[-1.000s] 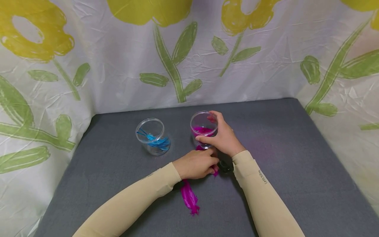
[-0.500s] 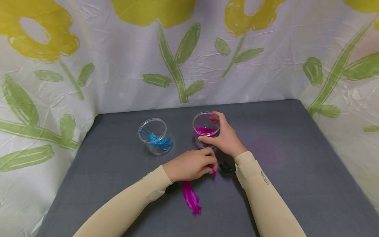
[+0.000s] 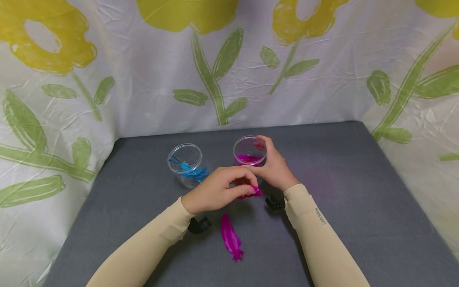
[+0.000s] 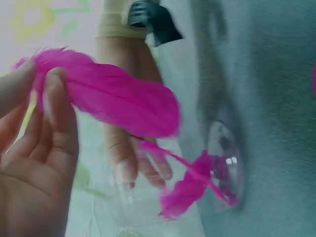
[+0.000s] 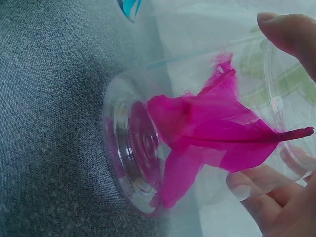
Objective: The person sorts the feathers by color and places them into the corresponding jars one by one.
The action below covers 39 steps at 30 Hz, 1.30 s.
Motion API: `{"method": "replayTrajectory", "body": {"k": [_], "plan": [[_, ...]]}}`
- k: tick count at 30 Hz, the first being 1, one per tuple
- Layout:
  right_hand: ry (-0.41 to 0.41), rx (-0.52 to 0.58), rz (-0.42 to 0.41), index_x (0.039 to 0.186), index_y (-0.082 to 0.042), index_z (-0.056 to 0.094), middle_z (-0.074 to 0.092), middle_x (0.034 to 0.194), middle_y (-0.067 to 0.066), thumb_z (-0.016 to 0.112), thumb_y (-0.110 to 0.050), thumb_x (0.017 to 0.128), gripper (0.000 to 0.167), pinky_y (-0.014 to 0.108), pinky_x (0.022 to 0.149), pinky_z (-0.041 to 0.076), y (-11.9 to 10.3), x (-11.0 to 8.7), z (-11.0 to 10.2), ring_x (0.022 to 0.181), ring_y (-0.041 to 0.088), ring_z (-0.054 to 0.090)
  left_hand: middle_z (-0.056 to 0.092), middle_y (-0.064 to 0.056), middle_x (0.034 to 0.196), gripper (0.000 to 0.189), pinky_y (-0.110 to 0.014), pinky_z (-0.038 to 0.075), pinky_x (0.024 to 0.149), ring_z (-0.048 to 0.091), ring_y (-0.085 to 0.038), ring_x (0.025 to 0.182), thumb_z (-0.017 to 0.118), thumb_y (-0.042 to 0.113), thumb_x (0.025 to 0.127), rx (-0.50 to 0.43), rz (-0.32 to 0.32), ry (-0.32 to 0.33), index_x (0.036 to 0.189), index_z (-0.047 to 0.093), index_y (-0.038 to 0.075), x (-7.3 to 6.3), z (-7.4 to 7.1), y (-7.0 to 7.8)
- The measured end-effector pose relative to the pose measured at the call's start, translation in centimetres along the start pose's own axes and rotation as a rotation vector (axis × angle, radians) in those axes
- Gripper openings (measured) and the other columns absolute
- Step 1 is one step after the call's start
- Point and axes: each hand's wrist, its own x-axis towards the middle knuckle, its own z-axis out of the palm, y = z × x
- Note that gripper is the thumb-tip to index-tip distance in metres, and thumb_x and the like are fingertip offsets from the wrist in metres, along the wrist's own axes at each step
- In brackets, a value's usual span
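My left hand (image 3: 218, 190) pinches a magenta feather (image 4: 123, 96) near one end between thumb and fingertips. It is just in front of a clear jar (image 3: 235, 155) that stands on the table. Around the side and rim of that jar, my right hand (image 3: 275, 167) keeps a grip with thumb and fingers spread apart. Magenta feathers (image 5: 197, 118) show through its wall in the right wrist view. Nearer to me, a loose magenta feather (image 3: 230, 237) lies flat on the cloth, below my left hand.
A second clear jar (image 3: 169, 161) with blue feathers (image 3: 193, 173) stands to the left, its lower part partly behind my left hand. Grey cloth covers the table (image 3: 344, 223). A flower-printed curtain (image 3: 150, 79) hangs behind and at both sides. Black wrist cameras (image 3: 199, 225) sit under the sleeves.
My left hand has lifted from the table, drawn left and turned, bringing up the pinched magenta feather. My right hand and its jar stay in place; the other loose feather lies still.
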Motion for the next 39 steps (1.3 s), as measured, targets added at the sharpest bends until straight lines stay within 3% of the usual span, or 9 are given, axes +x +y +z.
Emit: {"method": "replayTrajectory", "body": {"k": [3, 6, 10, 15, 21, 26, 29, 34, 39], "plan": [[-0.005, -0.014, 0.007, 0.164, -0.024, 0.029, 0.051, 0.164, 0.006, 0.093, -0.045, 0.083, 0.106, 0.059, 0.125, 0.042, 0.0, 0.2, 0.0, 0.154, 0.028, 0.048, 0.074, 0.001, 0.106, 0.011, -0.033, 0.064, 0.087, 0.071, -0.017, 0.092, 0.074, 0.013, 0.103, -0.136, -0.015, 0.097, 0.113, 0.072, 0.017, 0.0, -0.9, 0.5], [-0.012, -0.012, 0.012, 0.164, -0.023, 0.029, 0.051, 0.164, 0.006, 0.094, -0.042, 0.083, 0.106, 0.059, 0.125, 0.042, -0.1, 0.3, -0.1, 0.155, 0.027, 0.047, 0.073, -0.004, 0.106, 0.013, -0.034, 0.065, 0.088, 0.073, -0.021, 0.093, 0.074, 0.009, 0.103, -0.207, -0.028, 0.193, 0.115, 0.071, 0.013, 0.0, -1.7, 1.0], [-0.014, 0.0, 0.027, 0.164, -0.023, 0.029, 0.051, 0.164, 0.005, 0.095, -0.039, 0.082, 0.107, 0.06, 0.124, 0.042, -0.2, 0.2, 0.0, 0.154, 0.028, 0.048, 0.073, -0.009, 0.107, 0.013, -0.035, 0.066, 0.091, 0.075, -0.024, 0.094, 0.072, 0.006, 0.104, -0.255, -0.032, 0.316, 0.116, 0.07, 0.008, 0.3, -2.6, 1.3], [-0.015, 0.007, 0.052, 0.164, -0.026, 0.029, 0.05, 0.164, 0.004, 0.096, -0.045, 0.079, 0.11, 0.06, 0.118, 0.049, -0.4, 0.0, 0.1, 0.152, 0.032, 0.049, 0.071, -0.015, 0.114, 0.013, -0.038, 0.065, 0.097, 0.077, -0.027, 0.1, 0.068, 0.003, 0.105, -0.344, -0.024, 0.418, 0.118, 0.067, 0.0, 0.8, -3.3, 1.1], [-0.014, 0.002, 0.055, 0.164, -0.026, 0.029, 0.05, 0.164, 0.004, 0.094, -0.057, 0.079, 0.111, 0.059, 0.116, 0.052, -0.5, -0.2, 0.2, 0.152, 0.033, 0.049, 0.071, -0.013, 0.115, 0.013, -0.037, 0.064, 0.1, 0.076, -0.035, 0.104, 0.067, 0.004, 0.106, -0.361, -0.015, 0.46, 0.119, 0.066, 0.0, 1.0, -3.6, 1.0], [-0.016, 0.008, 0.068, 0.163, -0.027, 0.029, 0.05, 0.164, 0.003, 0.094, -0.056, 0.079, 0.11, 0.059, 0.116, 0.052, -0.6, -0.2, 0.1, 0.151, 0.034, 0.049, 0.071, -0.012, 0.116, 0.014, -0.036, 0.064, 0.1, 0.076, -0.025, 0.103, 0.066, 0.005, 0.107, -0.349, -0.001, 0.472, 0.12, 0.066, -0.001, 1.3, -3.7, 1.0], [-0.018, 0.012, 0.073, 0.163, -0.027, 0.029, 0.049, 0.165, 0.004, 0.094, -0.056, 0.079, 0.11, 0.06, 0.117, 0.051, -0.6, -0.2, 0.1, 0.152, 0.034, 0.049, 0.071, -0.012, 0.116, 0.015, -0.036, 0.064, 0.099, 0.076, -0.026, 0.103, 0.066, 0.005, 0.107, -0.346, 0.003, 0.481, 0.12, 0.066, -0.001, 1.5, -3.8, 1.0], [-0.012, 0.013, 0.071, 0.162, -0.028, 0.03, 0.05, 0.163, 0.004, 0.095, -0.056, 0.078, 0.11, 0.06, 0.117, 0.05, -0.5, -0.2, 0.1, 0.152, 0.033, 0.049, 0.07, -0.012, 0.118, 0.016, -0.037, 0.063, 0.102, 0.074, -0.04, 0.11, 0.066, 0.005, 0.107, -0.366, 0.008, 0.48, 0.121, 0.066, -0.002, 1.7, -3.8, 0.7], [-0.008, 0.006, 0.047, 0.163, -0.026, 0.03, 0.051, 0.163, 0.006, 0.094, -0.06, 0.078, 0.111, 0.059, 0.12, 0.048, -0.2, 0.0, 0.2, 0.152, 0.031, 0.05, 0.069, -0.01, 0.119, 0.016, -0.037, 0.063, 0.102, 0.075, -0.027, 0.109, 0.065, 0.004, 0.107, -0.379, -0.001, 0.479, 0.121, 0.065, -0.003, 1.9, -3.8, 0.0]]}}
